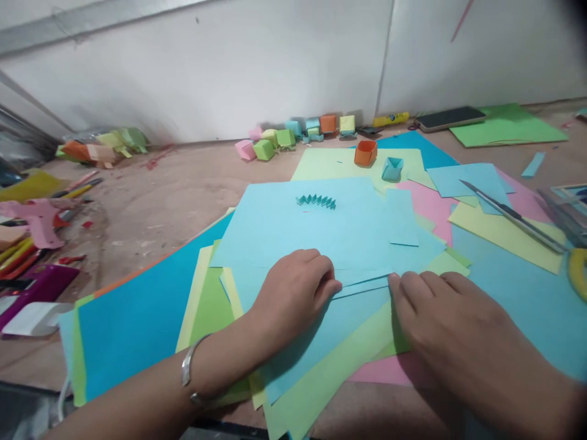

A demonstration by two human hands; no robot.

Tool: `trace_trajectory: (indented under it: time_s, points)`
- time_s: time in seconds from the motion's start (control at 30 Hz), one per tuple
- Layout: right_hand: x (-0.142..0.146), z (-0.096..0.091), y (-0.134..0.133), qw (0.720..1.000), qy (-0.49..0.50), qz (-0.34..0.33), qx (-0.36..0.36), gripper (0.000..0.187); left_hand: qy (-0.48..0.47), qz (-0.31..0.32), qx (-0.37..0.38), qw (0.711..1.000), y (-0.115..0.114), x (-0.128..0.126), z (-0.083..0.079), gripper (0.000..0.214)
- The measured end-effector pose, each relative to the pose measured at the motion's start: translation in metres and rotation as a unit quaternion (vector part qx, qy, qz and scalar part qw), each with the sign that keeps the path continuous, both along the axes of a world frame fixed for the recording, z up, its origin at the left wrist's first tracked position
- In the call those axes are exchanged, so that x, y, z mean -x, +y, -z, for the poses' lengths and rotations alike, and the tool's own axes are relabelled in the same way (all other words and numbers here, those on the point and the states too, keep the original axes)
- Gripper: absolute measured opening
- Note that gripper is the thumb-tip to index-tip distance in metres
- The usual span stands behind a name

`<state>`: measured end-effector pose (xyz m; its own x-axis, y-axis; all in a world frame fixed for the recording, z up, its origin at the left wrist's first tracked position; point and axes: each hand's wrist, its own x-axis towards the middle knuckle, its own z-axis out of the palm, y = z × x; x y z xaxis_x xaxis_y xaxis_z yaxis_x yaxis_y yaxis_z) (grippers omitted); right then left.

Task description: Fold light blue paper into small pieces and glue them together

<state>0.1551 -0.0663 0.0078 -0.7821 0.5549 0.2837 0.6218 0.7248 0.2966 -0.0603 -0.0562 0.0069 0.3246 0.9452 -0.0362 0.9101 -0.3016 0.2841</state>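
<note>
A light blue paper sheet (321,229) lies on top of a heap of coloured sheets, with a narrow fold along its near edge. My left hand (293,293) is curled, fingertips pinching that folded edge at the left. My right hand (440,311) lies with fingers pressed together on the same fold at the right. A small teal accordion-folded paper strip (316,201) rests on the sheet beyond my hands.
An orange paper box (365,152) and a blue paper box (392,168) sit on a pale green sheet. A row of small paper boxes (293,134) lines the wall. Scissors (527,223) lie at right; pens and a pink glue gun (36,220) at left. A phone (449,118) lies far right.
</note>
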Motion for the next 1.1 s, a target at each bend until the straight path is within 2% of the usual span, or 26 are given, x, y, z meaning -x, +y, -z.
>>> trace_trajectory:
  time_s: [0.1,0.2,0.33,0.47,0.57,0.63,0.73,0.83,1.0,1.1]
  points:
    - [-0.001,-0.007,0.010,0.999,0.021,0.023,-0.023,0.026,-0.001,0.035,-0.025,0.999,-0.006,-0.002,0.001,0.013]
    - [0.000,-0.004,0.022,0.997,0.070,0.017,-0.022,0.026,0.031,0.076,-0.080,0.993,-0.011,-0.002,0.004,0.020]
    - [-0.001,0.009,0.036,0.986,0.124,-0.008,0.110,0.024,0.050,0.095,-0.106,0.989,-0.013,-0.001,0.008,0.026]
    - [-0.003,0.013,0.045,0.947,0.172,0.011,0.273,0.021,0.041,0.101,-0.115,0.987,-0.012,0.000,0.007,0.027]
    - [-0.003,0.010,0.048,0.924,0.202,0.007,0.323,0.021,0.031,0.102,-0.122,0.987,-0.012,-0.001,0.006,0.028]
    - [-0.003,0.009,0.047,0.936,0.198,-0.007,0.290,0.023,0.024,0.103,-0.118,0.987,-0.012,-0.001,0.006,0.029]
    - [-0.002,0.010,0.044,0.970,0.150,-0.039,0.186,0.029,0.018,0.116,-0.117,0.986,-0.014,-0.001,0.007,0.029]
    - [-0.003,0.008,0.037,0.989,0.100,-0.069,0.088,0.034,0.030,0.148,-0.133,0.979,-0.016,-0.001,0.005,0.029]
    - [-0.003,0.000,0.025,0.992,0.040,-0.110,0.048,0.032,0.081,0.210,-0.157,0.962,-0.022,-0.003,-0.002,0.024]
    - [-0.001,-0.002,0.021,0.993,0.025,-0.115,0.014,0.031,0.091,0.222,-0.150,0.959,-0.022,-0.003,-0.003,0.021]
